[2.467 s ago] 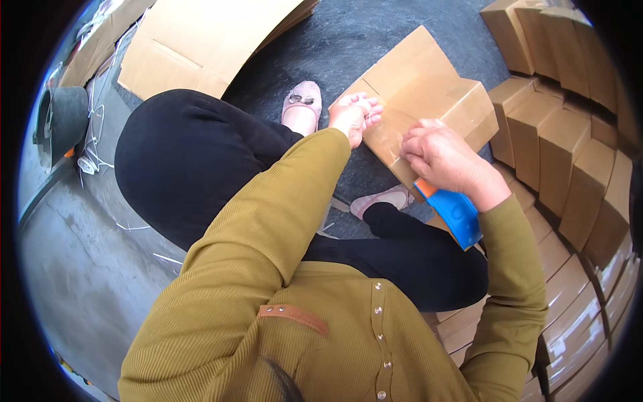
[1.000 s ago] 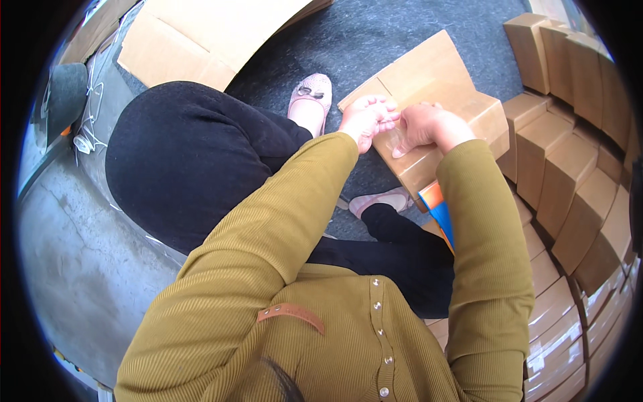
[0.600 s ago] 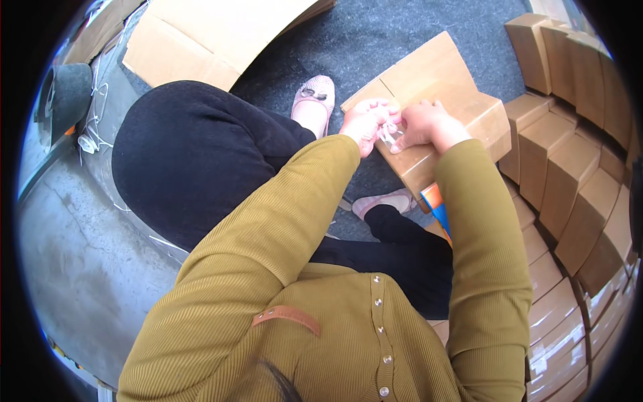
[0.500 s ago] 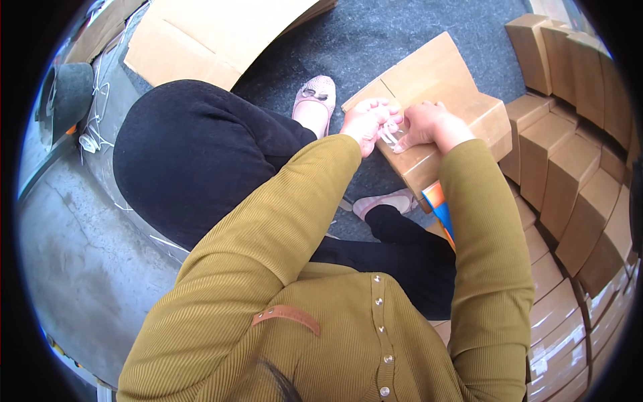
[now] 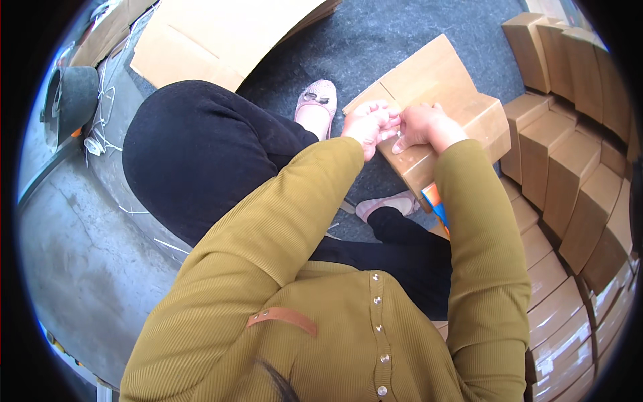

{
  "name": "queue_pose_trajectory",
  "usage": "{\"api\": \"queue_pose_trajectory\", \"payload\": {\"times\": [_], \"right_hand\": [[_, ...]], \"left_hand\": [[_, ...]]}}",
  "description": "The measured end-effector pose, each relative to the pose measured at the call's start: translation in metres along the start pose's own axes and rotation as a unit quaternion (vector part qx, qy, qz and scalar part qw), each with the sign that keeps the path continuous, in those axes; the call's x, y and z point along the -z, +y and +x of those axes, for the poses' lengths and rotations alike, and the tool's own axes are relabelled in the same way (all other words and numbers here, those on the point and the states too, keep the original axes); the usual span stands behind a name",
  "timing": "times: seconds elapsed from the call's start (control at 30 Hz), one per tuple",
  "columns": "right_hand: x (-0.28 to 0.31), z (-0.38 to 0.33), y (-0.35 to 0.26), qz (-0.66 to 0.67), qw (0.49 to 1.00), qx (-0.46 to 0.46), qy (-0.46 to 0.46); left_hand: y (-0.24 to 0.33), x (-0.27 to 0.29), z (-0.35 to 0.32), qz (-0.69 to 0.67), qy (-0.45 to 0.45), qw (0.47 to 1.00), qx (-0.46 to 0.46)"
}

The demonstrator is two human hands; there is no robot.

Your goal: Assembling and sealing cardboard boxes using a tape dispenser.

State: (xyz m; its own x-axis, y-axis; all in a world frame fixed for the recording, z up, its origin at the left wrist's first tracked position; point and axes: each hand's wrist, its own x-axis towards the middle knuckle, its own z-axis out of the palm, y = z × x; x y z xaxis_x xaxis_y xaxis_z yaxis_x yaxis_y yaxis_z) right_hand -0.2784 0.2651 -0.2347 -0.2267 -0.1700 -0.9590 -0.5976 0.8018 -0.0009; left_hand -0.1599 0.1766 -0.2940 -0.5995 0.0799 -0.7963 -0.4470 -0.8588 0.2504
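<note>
My left hand (image 5: 364,126) and my right hand (image 5: 426,126) meet fingertip to fingertip over the near left edge of a brown cardboard box (image 5: 485,127). Both are closed in a pinch, with a small whitish, shiny bit showing between the fingers. What it is stays mostly hidden by the fingertips. The box has a wide flap (image 5: 429,67) raised on its far side. My right hand rests close against the cardboard, while my left is just off its left edge.
Several brown boxes (image 5: 573,161) stand stacked along the right. An orange and blue printed item (image 5: 436,199) sits beside my right forearm. A large cardboard sheet (image 5: 207,40) lies at the far left. White cords (image 5: 100,127) and a dark bucket-like container (image 5: 74,100) are at the left.
My hands have drawn a little closer together, and less of the whitish, clear strip shows between them. The box has stayed in about the same place.
</note>
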Motion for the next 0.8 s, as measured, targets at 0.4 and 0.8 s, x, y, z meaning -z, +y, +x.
{"api": "queue_pose_trajectory", "payload": {"times": [0.4,0.8], "right_hand": [[-0.006,0.004,0.008,0.061,0.998,0.028,0.022],[-0.009,0.01,0.019,0.151,0.983,0.108,0.009]], "left_hand": [[-0.011,-0.044,-0.058,0.115,0.086,0.983,-0.119],[-0.005,-0.032,-0.074,0.667,0.063,0.666,-0.329]]}}
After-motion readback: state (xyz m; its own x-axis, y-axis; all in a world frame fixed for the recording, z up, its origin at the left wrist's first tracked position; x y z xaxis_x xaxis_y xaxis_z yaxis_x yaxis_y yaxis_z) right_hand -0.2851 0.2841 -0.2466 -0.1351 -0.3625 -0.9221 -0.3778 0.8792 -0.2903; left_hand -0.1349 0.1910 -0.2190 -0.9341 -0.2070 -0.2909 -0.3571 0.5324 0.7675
